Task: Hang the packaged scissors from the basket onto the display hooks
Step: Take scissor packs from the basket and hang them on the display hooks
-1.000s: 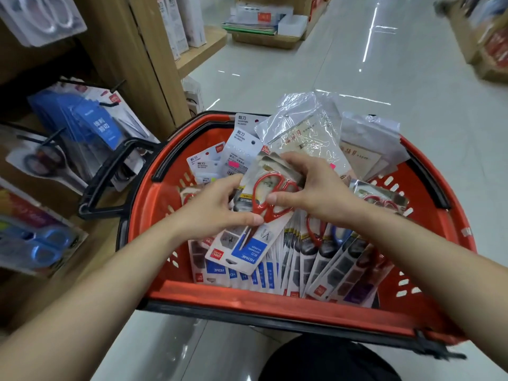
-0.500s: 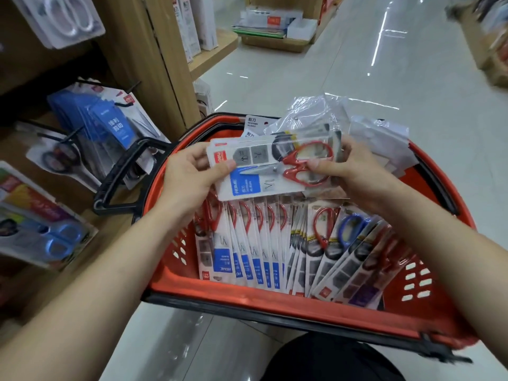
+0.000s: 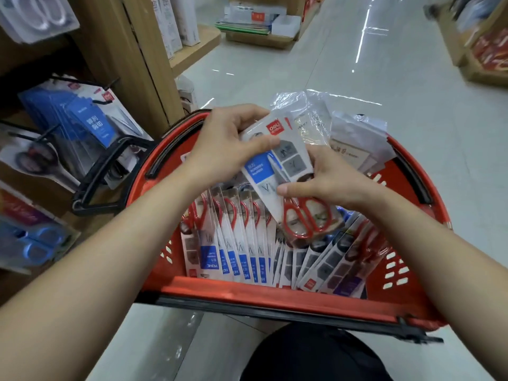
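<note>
I have one pack of scissors (image 3: 259, 171) lifted above the basket (image 3: 275, 294), held between both hands. My left hand (image 3: 225, 144) grips the header end, thumb laid across the front and fingers curled round the top edge. My right hand (image 3: 341, 180) pinches the card lower down, thumb pressed on its face just above the red handles.

The pack's long axis runs on a slant. The logo end is up and away from me, inside my left hand. The handle end comes down toward me, below my right hand. The rest of the stock, a row of packs (image 3: 242, 243), stands on edge in the basket directly under both hands.

What the next move turns on is the side. The display hooks (image 3: 111, 83) stick out from the shelving well off to the left of my left hand, some already carrying blue packs (image 3: 90, 125). So my left hand is the nearer one, and it already holds the end that has to meet the hook. I judge the pack should swing left with the header leading and the handles trailing.

The hang hole seems to sit under my left fingers; I cannot make it out. Before I offer the pack to a hook, I expect those fingers must slide down off the header.
</note>
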The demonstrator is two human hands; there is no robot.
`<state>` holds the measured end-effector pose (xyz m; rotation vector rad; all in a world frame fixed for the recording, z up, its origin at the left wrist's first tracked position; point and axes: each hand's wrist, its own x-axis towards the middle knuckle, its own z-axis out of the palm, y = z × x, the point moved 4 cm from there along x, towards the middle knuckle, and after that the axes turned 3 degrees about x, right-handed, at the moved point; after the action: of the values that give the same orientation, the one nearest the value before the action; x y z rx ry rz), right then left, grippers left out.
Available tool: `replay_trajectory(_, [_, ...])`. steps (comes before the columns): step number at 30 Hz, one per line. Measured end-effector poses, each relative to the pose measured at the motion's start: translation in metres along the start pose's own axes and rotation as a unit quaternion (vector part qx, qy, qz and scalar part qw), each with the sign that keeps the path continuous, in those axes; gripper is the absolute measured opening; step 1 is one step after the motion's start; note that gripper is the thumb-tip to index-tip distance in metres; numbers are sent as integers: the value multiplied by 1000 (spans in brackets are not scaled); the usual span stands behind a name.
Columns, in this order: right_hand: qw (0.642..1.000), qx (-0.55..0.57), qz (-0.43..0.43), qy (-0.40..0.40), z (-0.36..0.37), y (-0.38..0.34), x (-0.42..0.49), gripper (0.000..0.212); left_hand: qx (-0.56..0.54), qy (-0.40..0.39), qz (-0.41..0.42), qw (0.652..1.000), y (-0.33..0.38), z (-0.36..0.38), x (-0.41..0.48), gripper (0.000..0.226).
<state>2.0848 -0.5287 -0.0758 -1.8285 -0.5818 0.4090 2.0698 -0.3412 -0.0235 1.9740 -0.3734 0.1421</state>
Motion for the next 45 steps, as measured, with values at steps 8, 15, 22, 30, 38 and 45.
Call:
replay_trajectory(8, [976, 150, 80, 133, -21, 23, 4, 32, 291, -94, -31, 952, -64, -3, -12, 73])
replay_trajectory(15, [970, 161, 106, 149, -26, 22, 4, 25, 452, -319, -7, 833, -95, 26, -31, 88])
replay_trajectory(22, [975, 135, 120, 129, -30, 24, 0, 31, 438, -352, -5, 827, -100, 41, -15, 90])
replay_trajectory(30, [979, 114, 126, 116, -32, 28, 1, 35, 400, -332, 6, 854, -88, -3, -20, 41])
replay_trajectory(38, [982, 106, 117, 105, -23, 29, 1, 36, 518, -423, 34, 742, -77, 16, -13, 35])
replay_trajectory(45, [980, 120, 113, 110, -23, 27, 2, 36, 417, -302, 7, 857, -39, -25, 3, 17])
